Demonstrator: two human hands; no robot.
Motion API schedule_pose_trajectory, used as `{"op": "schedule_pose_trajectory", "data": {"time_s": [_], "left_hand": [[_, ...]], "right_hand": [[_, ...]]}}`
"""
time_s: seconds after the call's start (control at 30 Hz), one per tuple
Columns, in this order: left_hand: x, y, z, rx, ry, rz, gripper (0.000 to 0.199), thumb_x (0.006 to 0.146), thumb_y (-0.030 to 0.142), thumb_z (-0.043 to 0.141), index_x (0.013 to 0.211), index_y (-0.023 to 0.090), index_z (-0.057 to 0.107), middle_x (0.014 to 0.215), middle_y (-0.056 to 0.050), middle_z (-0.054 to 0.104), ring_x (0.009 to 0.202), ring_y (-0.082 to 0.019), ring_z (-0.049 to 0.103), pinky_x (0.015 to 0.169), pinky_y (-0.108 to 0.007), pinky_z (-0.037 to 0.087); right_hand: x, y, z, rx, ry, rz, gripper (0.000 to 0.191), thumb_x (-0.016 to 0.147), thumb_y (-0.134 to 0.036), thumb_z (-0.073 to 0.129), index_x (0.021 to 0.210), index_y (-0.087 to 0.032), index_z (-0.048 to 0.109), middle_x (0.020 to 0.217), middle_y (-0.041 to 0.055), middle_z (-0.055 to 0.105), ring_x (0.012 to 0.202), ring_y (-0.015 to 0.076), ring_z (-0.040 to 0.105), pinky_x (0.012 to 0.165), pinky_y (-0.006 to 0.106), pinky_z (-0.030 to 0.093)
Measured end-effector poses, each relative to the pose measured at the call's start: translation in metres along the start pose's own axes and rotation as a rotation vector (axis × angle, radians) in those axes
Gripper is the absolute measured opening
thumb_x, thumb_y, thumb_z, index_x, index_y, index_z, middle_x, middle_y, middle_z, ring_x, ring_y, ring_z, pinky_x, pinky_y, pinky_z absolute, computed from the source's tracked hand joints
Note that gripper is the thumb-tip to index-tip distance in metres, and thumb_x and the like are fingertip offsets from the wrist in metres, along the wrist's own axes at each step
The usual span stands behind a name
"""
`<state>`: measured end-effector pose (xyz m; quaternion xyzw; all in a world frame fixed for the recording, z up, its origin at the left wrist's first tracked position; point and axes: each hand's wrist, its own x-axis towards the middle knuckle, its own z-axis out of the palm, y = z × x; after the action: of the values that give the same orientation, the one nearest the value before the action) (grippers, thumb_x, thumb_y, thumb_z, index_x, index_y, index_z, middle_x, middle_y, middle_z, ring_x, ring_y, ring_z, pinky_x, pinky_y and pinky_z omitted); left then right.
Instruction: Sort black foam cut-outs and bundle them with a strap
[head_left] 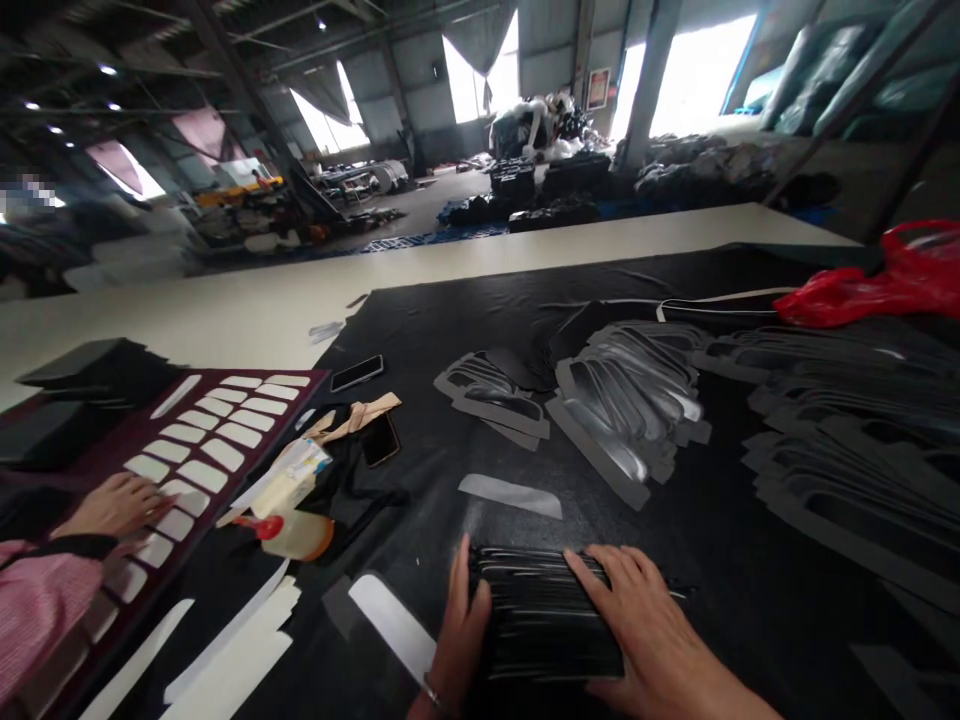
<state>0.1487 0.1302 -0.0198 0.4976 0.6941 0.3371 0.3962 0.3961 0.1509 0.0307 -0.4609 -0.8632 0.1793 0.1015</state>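
Maroon cloth [131, 440]: far left, bearing rows of pale pieces [221, 455]; a co-worker's hand [124, 508] rests over them.
Packet [311, 458]: right of the cloth, printed, its lettering too small to read.
Squeeze bottle [300, 536]: lying just nearer than the packet, red-tipped; no brand legible.
Phone [358, 373]: farther off, lying flat, with a second phone [380, 440] nearer; no readable marks.
White strip [394, 625]: slanting beside the left wrist.
Left hand [461, 625]: fingers close together, holding the left end of the black stack [547, 610].
Black stack: near, between both hands, on the dark sheet [427, 520]; the step looks like gathering or squaring its layers.
Right hand [652, 620]: spread wide, holding the right end; any shift would call for even pressure from both sides.
Grey-edged pieces [622, 400]: fanned beyond the stack.
Red plastic bag [877, 285]: far right, no writing legible.
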Motion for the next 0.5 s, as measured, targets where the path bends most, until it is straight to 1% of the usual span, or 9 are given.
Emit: {"op": "schedule_pose_trajectory", "data": {"time_s": [0.1,0.17,0.2,0.27,0.3,0.33,0.4,0.43,0.5], "left_hand": [[-0.002,-0.007,0.012,0.077,0.027,0.045,0.056,0.089,0.036,0.023,0.138,0.009,0.016,0.147,-0.017,0.019,0.136,-0.022,0.017,0.110,-0.043,0.021],[-0.003,-0.008,0.013,0.180,0.016,0.138,0.058,0.089,0.038,0.022,0.138,0.009,0.014,0.146,-0.019,0.019,0.136,-0.023,0.016,0.109,-0.045,0.024],[-0.003,-0.007,0.013,0.255,0.027,0.199,0.064,0.088,0.044,0.027,0.139,0.008,0.011,0.146,-0.020,0.017,0.136,-0.026,0.014,0.108,-0.048,0.024],[-0.002,0.003,0.012,0.443,0.078,0.398,0.089,0.077,0.058,0.044,0.140,0.007,0.006,0.146,-0.023,0.015,0.136,-0.033,0.011,0.106,-0.055,0.024],[-0.001,0.010,0.013,0.552,0.104,0.525,0.100,0.070,0.060,0.053,0.140,0.007,0.006,0.146,-0.023,0.017,0.135,-0.036,0.013,0.105,-0.056,0.024],[0.000,0.018,0.016,0.661,0.118,0.650,0.104,0.066,0.059,0.058,0.141,0.009,0.006,0.145,-0.021,0.021,0.134,-0.036,0.016,0.104,-0.056,0.025],[0.002,0.033,0.025,0.839,0.085,0.871,0.092,0.070,0.048,0.059,0.141,0.016,0.010,0.140,-0.013,0.037,0.131,-0.032,0.027,0.103,-0.049,0.029],[0.003,0.038,0.031,0.898,0.057,0.938,0.084,0.074,0.042,0.056,0.141,0.018,0.013,0.136,-0.009,0.044,0.128,-0.029,0.034,0.102,-0.046,0.030],[0.005,0.042,0.042,0.945,0.035,0.992,0.076,0.075,0.036,0.054,0.140,0.018,0.018,0.125,-0.007,0.055,0.119,-0.026,0.044,0.100,-0.044,0.030]], "right_hand": [[-0.004,0.002,0.003,-0.053,0.050,-0.039,0.099,0.053,-0.033,0.068,0.141,-0.027,0.023,0.135,0.0110,0.040,0.121,0.0359,0.037,0.100,0.053,0.025],[-0.004,0.005,0.003,-0.092,0.079,-0.073,0.099,0.054,-0.037,0.069,0.141,-0.026,0.024,0.133,0.0120,0.043,0.117,0.0365,0.041,0.097,0.053,0.029],[-0.004,0.007,0.003,-0.115,0.093,-0.096,0.097,0.055,-0.039,0.069,0.141,-0.026,0.025,0.131,0.0127,0.046,0.115,0.0363,0.043,0.095,0.052,0.032],[-0.002,0.011,0.004,-0.166,0.131,-0.156,0.090,0.060,-0.038,0.066,0.140,-0.024,0.027,0.125,0.0139,0.051,0.110,0.0349,0.049,0.090,0.050,0.037],[-0.001,0.013,0.005,-0.189,0.147,-0.186,0.086,0.063,-0.036,0.064,0.140,-0.024,0.028,0.123,0.0143,0.053,0.108,0.0341,0.051,0.088,0.048,0.039],[0.000,0.016,0.007,-0.207,0.157,-0.210,0.083,0.065,-0.034,0.063,0.140,-0.023,0.028,0.121,0.0146,0.055,0.106,0.0335,0.052,0.087,0.048,0.041],[0.001,0.019,0.012,-0.216,0.155,-0.230,0.080,0.067,-0.031,0.061,0.140,-0.022,0.029,0.121,0.0153,0.055,0.107,0.0334,0.053,0.086,0.048,0.042],[0.001,0.020,0.014,-0.206,0.140,-0.225,0.079,0.067,-0.030,0.060,0.140,-0.020,0.029,0.123,0.0158,0.054,0.108,0.0337,0.052,0.087,0.049,0.041],[-0.002,0.022,0.015,-0.158,0.089,-0.202,0.078,0.068,-0.029,0.059,0.140,-0.019,0.029,0.127,0.0167,0.051,0.113,0.0343,0.049,0.091,0.050,0.040]]}}
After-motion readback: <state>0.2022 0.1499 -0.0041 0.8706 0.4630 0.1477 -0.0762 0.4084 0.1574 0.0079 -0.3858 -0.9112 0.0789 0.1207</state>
